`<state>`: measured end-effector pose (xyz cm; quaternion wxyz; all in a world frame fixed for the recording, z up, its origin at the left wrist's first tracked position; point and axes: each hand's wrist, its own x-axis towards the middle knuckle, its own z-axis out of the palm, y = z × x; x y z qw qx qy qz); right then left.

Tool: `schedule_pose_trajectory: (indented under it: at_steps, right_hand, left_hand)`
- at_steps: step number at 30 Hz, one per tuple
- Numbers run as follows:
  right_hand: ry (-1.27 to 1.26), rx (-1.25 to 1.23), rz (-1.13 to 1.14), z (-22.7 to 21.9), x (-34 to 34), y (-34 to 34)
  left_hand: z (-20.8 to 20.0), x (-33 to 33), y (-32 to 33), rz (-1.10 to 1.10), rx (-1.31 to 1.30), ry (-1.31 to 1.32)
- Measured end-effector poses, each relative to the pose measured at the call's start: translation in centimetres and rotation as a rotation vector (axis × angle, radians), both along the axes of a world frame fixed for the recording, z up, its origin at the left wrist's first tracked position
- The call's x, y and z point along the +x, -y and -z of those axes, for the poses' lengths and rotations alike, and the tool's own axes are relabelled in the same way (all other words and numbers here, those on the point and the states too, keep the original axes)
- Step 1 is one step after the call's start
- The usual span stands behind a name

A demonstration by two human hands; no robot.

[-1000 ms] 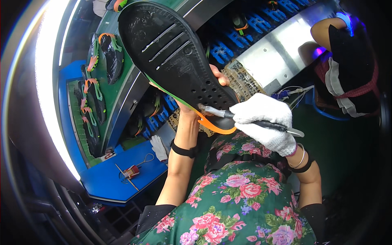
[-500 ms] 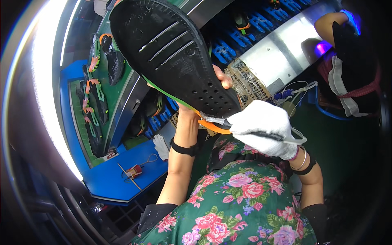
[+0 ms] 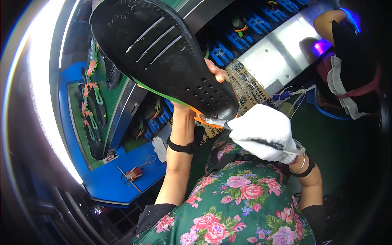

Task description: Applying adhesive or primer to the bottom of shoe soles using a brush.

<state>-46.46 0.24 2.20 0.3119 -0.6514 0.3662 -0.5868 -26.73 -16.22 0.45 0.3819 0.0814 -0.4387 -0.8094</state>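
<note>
From the head view, the left hand gripped a black shoe raised sole-up above the blue workbench, thumb against its heel edge, while the white-gloved right hand was closed around a slim metal tool whose tip touched the orange heel trim.

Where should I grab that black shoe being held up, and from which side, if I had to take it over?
Probably the midsection of the black shoe, coming from the far, open side opposite the left hand. The sole faces the camera and is broad there, while the heel end is taken up by that hand and by the thin tool in the gloved right hand.
</note>
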Motion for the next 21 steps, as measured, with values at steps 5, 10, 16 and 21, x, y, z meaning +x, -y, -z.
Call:
schedule_pose_trajectory:
  at_steps: [5,10,16,21]
  right_hand:
    - [-0.043,-0.04,0.023,-0.1,0.5,-0.4]
    - [-0.037,-0.071,0.025,-1.2,1.0,-0.4]
    - [-0.096,-0.049,0.004,-1.0,0.5,-0.8]
    - [-0.087,-0.03,0.049,-1.1,0.5,-1.0]
  left_hand:
    - [0.3,-0.1,0.0,-0.033,0.077,-0.032]
    - [-0.6,-1.1,-0.9,-0.115,0.071,0.003]
    - [-0.2,-1.2,-1.1,-0.06,0.134,-0.034]
    - [0.7,-0.8,-1.2,-0.064,0.158,-0.009]
